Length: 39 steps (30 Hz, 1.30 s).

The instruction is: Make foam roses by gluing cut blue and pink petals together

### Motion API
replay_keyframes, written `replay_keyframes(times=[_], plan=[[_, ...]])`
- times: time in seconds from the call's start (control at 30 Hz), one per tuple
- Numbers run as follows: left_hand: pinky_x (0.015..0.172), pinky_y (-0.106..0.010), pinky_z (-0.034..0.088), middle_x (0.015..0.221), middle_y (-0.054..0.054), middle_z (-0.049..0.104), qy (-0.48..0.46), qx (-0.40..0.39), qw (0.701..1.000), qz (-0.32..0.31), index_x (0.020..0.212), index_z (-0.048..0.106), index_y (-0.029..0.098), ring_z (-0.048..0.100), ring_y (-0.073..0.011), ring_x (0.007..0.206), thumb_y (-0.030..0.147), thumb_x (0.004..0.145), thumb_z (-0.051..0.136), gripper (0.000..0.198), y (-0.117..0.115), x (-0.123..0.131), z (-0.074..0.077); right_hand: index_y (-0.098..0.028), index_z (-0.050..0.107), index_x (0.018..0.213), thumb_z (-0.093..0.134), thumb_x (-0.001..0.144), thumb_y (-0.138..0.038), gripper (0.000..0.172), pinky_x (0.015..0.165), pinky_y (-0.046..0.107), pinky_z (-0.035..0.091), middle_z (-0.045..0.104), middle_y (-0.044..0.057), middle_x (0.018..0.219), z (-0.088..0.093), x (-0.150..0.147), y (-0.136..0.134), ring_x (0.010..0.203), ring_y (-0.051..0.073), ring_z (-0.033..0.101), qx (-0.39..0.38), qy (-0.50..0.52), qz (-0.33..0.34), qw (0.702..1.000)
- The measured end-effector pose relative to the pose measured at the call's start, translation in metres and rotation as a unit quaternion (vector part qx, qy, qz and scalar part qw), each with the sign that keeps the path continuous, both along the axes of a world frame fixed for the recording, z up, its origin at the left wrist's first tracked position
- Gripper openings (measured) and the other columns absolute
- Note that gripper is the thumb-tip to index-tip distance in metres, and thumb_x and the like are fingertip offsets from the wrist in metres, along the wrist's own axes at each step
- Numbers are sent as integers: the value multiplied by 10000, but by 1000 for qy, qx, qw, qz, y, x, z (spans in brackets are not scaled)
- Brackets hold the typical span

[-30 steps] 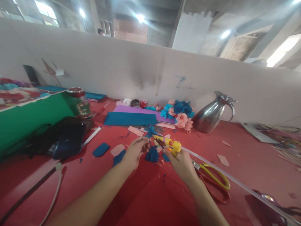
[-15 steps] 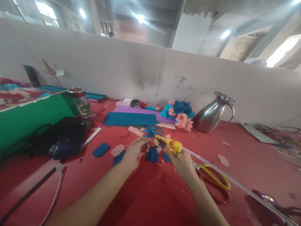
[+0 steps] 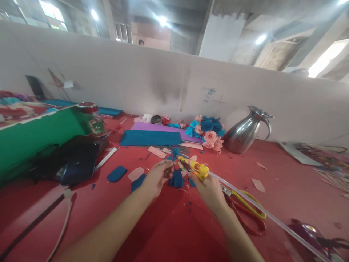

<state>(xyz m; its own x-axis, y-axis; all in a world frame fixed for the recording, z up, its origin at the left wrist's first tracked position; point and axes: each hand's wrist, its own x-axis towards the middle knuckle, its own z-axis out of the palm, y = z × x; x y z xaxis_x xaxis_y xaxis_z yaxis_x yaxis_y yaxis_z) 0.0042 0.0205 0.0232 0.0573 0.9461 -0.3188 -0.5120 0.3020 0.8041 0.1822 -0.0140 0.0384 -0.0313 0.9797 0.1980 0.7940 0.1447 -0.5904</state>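
Yellow gun (image 3: 195, 165) apparently in right grip (image 3: 210, 189)

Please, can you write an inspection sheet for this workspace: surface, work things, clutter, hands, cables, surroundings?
Surface: red table, strewn with paper scraps.
Work things: yellow glue gun, with a clear glue stick reaching out behind; crumpled blue paper near it.
Clutter: scissors at right; glass jar, paper flowers and metal jug farther back.
Hands: right hand holds the glue gun; left hand is curled, contents unclear.
Cables: dark cable and white cable, near left.
Surroundings: white partition behind; a person's head above it.
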Motion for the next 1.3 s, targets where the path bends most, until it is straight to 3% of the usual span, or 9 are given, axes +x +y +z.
replay_keyframes(times=[0.73,0.93,1.17,1.3], plan=[[465,-179,373,517,16,568,-1,1,1000,7,633,629,126,486,-63,445,202,649,683,95,1,0,1,-206,659,1026,451,900,-513,392,648,274,433,730,71,847,2,3,0,804,251,685,-2,-8,2,1000],[458,-178,369,523,22,568,-13,4,1000,24,653,626,130,479,-61,439,202,651,686,93,0,0,3,-216,664,1003,448,906,-510,378,643,262,432,729,63,825,2,3,-2,791,240,686,31,-16,3,999],[463,-174,364,517,22,566,-15,0,1000,10,603,581,148,473,-61,443,202,639,700,136,-2,2,2,-216,673,939,452,910,-479,345,657,252,434,716,56,847,-3,2,-1,772,217,673,67,-11,47,997],[458,-176,355,522,22,562,-9,-3,1000,2,614,590,146,469,-61,442,206,643,689,120,-1,2,1,-207,663,949,446,911,-489,359,634,254,422,710,54,827,-3,2,0,766,222,673,68,-22,38,997]])
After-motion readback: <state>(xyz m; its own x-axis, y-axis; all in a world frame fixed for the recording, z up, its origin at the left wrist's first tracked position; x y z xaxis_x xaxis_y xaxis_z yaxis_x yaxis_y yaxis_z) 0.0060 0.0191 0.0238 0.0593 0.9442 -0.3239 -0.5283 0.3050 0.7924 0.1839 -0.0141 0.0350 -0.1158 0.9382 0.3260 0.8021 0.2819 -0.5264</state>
